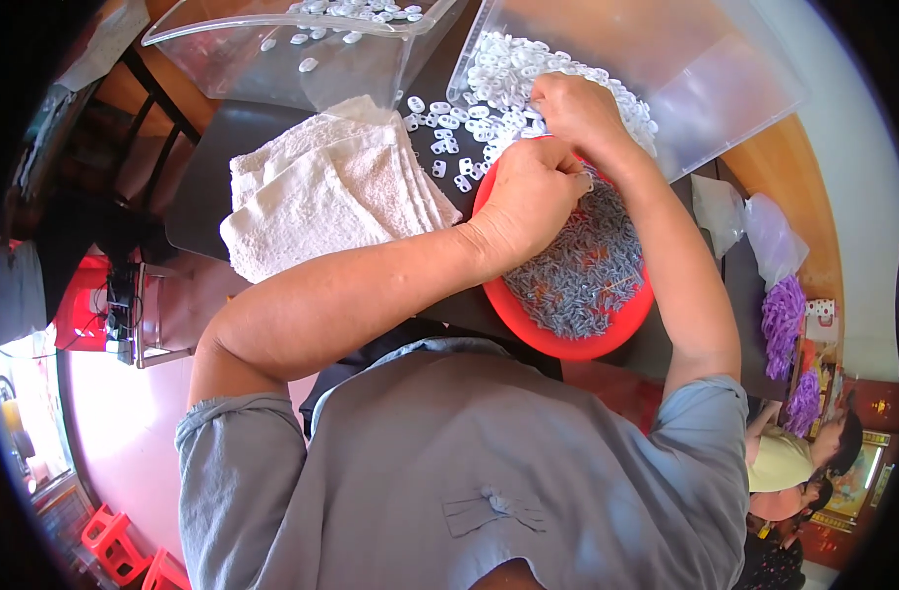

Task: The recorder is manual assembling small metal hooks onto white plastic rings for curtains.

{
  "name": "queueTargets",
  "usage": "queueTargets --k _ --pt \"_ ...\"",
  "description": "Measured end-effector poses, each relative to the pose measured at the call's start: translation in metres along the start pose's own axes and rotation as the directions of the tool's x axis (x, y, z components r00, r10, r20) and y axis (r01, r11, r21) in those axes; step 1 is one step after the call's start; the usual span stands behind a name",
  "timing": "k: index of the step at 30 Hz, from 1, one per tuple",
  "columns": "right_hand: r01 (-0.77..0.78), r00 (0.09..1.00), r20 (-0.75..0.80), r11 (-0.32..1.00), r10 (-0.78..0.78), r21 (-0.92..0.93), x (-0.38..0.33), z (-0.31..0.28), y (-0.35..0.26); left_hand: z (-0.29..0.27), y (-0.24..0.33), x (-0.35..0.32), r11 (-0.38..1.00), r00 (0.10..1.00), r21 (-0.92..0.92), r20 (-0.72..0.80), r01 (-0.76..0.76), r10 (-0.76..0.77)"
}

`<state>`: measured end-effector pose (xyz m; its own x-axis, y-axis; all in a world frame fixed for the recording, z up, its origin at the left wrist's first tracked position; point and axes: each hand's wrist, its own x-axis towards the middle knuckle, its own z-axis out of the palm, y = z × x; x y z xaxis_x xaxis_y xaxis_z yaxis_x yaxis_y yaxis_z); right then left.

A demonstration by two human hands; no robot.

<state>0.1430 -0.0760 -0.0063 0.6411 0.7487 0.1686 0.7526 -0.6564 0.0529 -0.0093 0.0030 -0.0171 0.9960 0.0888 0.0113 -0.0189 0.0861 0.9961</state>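
Observation:
My left hand (528,197) hovers over the upper rim of a red bowl (567,339) filled with many small grey metal pieces (582,265); its fingers are curled together, pinching something too small to make out. My right hand (572,108) rests at the edge of a pile of small white plastic rings (508,74), its fingers closed on a small part. The two hands nearly touch above the bowl's top edge. Loose white rings (444,133) lie scattered on the dark table (208,187) between the bowl and the bins.
A folded white towel (321,192) lies left of the bowl. Two clear plastic bins stand at the back: one (272,49) holding a few white rings, the other (725,69) tilted beside the ring pile. Plastic bags (754,231) and purple bundles (785,320) sit right. Other people (803,462) are lower right.

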Motion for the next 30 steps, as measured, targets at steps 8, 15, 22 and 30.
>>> queueTargets --k 8,15,22,30 --pt "-0.013 0.998 0.061 0.986 0.003 0.164 -0.004 -0.019 0.000 -0.001 0.000 0.005 0.983 0.994 -0.153 -0.023 0.104 -0.109" --pt "0.044 0.999 0.007 0.998 -0.044 0.053 0.001 -0.002 0.003 -0.001 0.000 0.003 0.974 0.988 -0.165 -0.005 0.152 -0.155" --pt "-0.129 0.989 0.039 0.687 0.146 0.715 -0.014 -0.014 0.030 0.001 0.002 0.002 0.974 0.988 -0.170 0.016 0.152 -0.151" --pt "-0.245 0.952 0.143 0.389 0.272 0.888 -0.036 -0.025 0.045 0.002 0.004 0.001 0.974 0.985 -0.152 0.030 0.170 -0.167"
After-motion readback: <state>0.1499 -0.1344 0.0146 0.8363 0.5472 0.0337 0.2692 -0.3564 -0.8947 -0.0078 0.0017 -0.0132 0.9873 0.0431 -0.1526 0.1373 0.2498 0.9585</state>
